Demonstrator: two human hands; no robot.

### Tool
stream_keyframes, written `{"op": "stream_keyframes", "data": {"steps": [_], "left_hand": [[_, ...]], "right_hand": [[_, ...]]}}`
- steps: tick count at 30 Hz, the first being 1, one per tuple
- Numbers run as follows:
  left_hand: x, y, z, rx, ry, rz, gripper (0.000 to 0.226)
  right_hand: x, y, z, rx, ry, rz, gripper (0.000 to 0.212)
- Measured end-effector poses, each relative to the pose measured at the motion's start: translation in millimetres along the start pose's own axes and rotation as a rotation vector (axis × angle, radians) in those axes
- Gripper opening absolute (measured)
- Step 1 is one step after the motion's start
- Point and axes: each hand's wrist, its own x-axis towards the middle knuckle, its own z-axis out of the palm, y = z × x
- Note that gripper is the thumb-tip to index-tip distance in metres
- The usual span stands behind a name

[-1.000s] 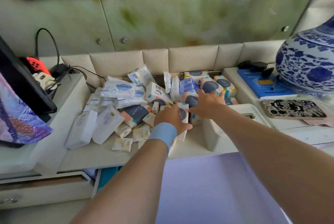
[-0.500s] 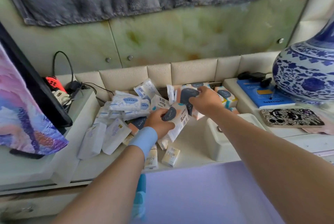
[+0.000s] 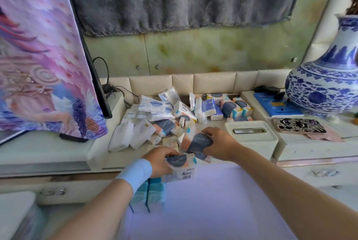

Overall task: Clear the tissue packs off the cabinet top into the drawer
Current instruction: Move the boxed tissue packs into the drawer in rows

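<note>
Cabinet top [image 3: 310,148] carries tissue packs [image 3: 155,115], tissue box [image 3: 251,140], vase [image 3: 319,92], phone [image 3: 299,127], book [image 3: 279,107].

The left hand [image 3: 158,160] holds a tissue pack [image 3: 179,164], but its fingers are tucked behind it, so no idea how they sit. That pack's smeared and the barcode label is unreadable. The dark-label pack [image 3: 199,143] in the right hand [image 3: 220,143] is blurry too, and I can't find the thumb. The drawer [image 3: 213,210] is blown out to lilac-white. The teal packs [image 3: 153,195] sit half behind the left wrist. The vase [image 3: 319,92] runs off the right edge and covers part of the blue book [image 3: 279,107]. The back of the pile [image 3: 174,112] is buried.
</note>
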Motion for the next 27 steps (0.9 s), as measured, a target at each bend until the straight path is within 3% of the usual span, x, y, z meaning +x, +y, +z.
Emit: {"op": "stream_keyframes", "data": {"steps": [8, 12, 15, 23, 27], "left_hand": [[-29, -11, 52, 0.256, -0.183, -0.023, 0.044], [-34, -13, 84, 0.421, -0.342, -0.025, 0.047], [-36, -14, 96, 0.512, -0.411, -0.03, 0.052], [-38, -20, 96, 0.406, -0.372, -0.077, 0.053], [-33, -22, 99, 0.256, -0.318, -0.12, 0.065]], "right_hand": [[-62, 33, 43, -0.107, -0.228, 0.085, 0.048], [-83, 60, 75, -0.328, -0.512, 0.123, 0.05], [-91, 72, 87, -0.322, -0.625, 0.168, 0.047], [-103, 77, 92, -0.235, -0.801, 0.326, 0.049], [-101, 77, 96, -0.21, -0.77, 0.374, 0.049]]}}
